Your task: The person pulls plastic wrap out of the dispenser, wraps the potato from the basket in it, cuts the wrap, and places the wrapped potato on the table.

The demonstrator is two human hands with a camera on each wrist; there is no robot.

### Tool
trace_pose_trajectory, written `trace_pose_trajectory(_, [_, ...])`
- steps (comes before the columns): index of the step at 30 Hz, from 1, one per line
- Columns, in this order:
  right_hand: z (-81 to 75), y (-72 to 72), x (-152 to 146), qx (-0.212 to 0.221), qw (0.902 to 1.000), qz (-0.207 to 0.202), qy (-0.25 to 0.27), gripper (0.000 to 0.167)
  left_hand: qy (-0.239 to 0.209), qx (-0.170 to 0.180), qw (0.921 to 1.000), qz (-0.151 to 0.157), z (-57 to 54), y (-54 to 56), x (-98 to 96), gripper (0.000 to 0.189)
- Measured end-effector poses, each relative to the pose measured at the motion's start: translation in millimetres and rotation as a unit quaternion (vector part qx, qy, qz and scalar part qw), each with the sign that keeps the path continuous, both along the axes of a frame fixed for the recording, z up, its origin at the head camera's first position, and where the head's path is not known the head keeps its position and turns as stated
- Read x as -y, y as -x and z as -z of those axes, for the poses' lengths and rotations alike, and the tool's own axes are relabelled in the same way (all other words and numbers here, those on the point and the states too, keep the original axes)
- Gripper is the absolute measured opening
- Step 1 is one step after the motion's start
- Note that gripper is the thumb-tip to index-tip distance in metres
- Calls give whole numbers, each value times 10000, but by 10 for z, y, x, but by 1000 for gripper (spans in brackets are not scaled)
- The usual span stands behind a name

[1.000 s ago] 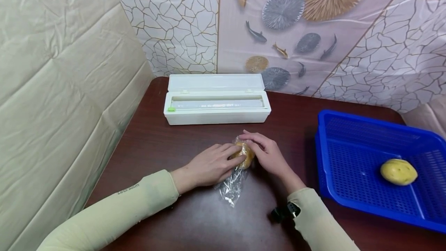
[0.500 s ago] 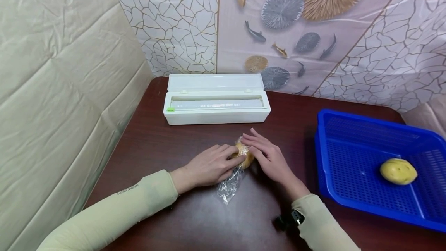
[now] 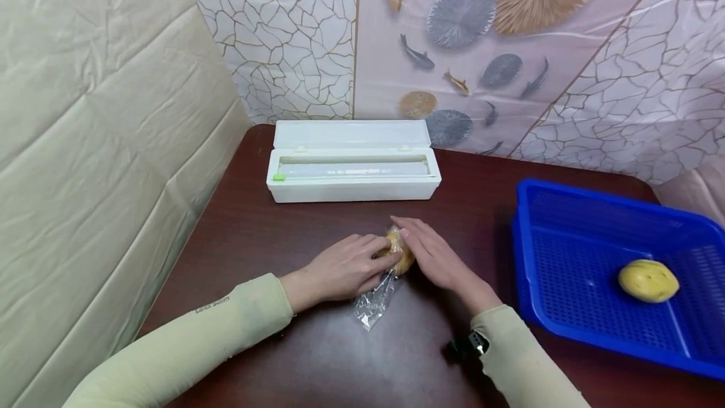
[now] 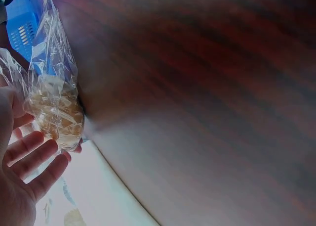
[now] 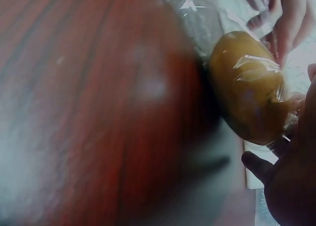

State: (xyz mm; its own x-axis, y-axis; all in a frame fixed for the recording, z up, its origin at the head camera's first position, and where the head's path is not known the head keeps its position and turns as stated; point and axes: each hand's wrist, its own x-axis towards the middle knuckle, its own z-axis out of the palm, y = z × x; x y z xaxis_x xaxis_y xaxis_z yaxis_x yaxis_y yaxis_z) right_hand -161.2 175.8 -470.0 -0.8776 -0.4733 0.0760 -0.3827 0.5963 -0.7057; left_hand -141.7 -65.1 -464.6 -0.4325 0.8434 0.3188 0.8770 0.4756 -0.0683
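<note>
A yellow potato (image 3: pixel 404 261) in clear plastic film lies on the table between the two hands. My left hand (image 3: pixel 352 267) holds it from the left, fingers bent over its top. My right hand (image 3: pixel 438 258) lies along its far right side, fingers fairly straight, touching the film. A loose tail of cling film (image 3: pixel 374 304) trails toward the near side. In the left wrist view the wrapped potato (image 4: pixel 57 114) shows crinkled film bunched above it. The right wrist view shows the potato (image 5: pixel 247 87) with film stretched over its skin; the right fingertips are partly hidden.
A white cling film box (image 3: pixel 354 191) stands at the back, lid raised, with a roll inside and a green slider (image 3: pixel 279 177) on its edge. To the right is a blue basket (image 3: pixel 527 257) holding another potato (image 3: pixel 648 281). A patterned wall covering (image 3: pixel 300 36) rises behind the table.
My right hand's fingers have shifted over the far end of the potato and now lie flatter and closer together. The left hand stays on the potato; the film tail has moved slightly.
</note>
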Motion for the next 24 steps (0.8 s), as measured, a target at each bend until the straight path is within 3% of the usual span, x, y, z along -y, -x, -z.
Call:
trace_pose_trajectory(9, [78,-17,-23,-307,9994,-107,-77,45,103,155,9998,-26,-22,-6,-18,46])
trace_pose_trajectory(17, [32,-42,-46,-387,9992,-79,-102,48,241,131,9996,-52,-22,-10,-9,50])
trace_pose_trajectory(24, [36,-159,-95,-1116,9927,-424,-192,46,413,134,9990,-116,-31,-10,2,55])
